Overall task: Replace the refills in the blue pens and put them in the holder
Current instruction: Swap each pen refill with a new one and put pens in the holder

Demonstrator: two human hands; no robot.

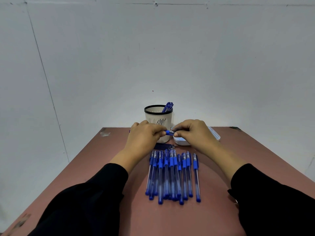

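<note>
A blue pen (169,132) is held crosswise above the table between both hands. My left hand (144,137) grips its left end and my right hand (194,132) pinches its right end; most of the pen is hidden by my fingers. Behind them stands a cream holder (158,119) with a black rim and a few blue pens (167,107) leaning in it. Several blue pens (172,174) lie side by side in a row near me. A small bundle of dark refills (166,146) lies between the row and the holder.
A white shallow tray (214,135) sits at the right of the holder, partly behind my right hand. The reddish-brown table (102,159) ends at a grey wall close behind the holder. Black sleeves cover both forearms.
</note>
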